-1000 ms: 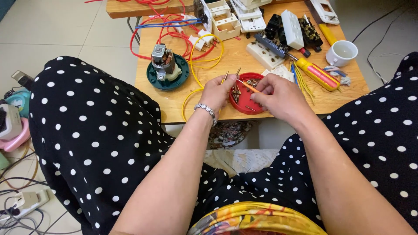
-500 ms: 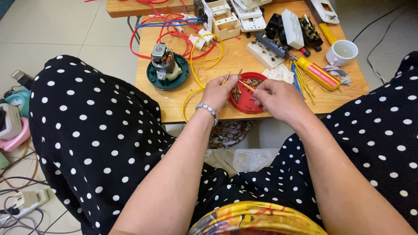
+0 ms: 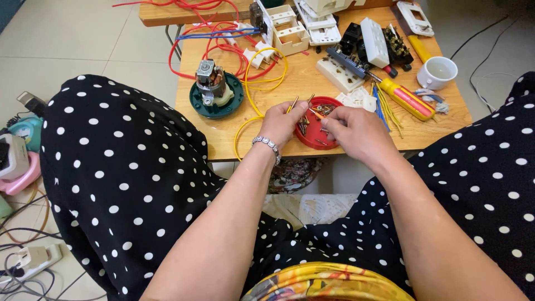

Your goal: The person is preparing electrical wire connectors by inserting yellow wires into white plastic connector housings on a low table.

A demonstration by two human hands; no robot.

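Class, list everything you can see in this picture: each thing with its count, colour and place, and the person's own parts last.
Table: one, wooden, centre.
Lid: one, red, holds small screws, front edge under the hands.
Motor: one, on green base, table's left.
Wires: several, red, yellow, blue, looped mid-table.
Screwdriver: one, yellow and red, table's right.
Cup: one, white, far right.
Socket parts: several, white and black, table's back.
Bracelet: one, silver, left wrist.
Left hand: pinches thin metal pieces.
Right hand: fingers over the lid.
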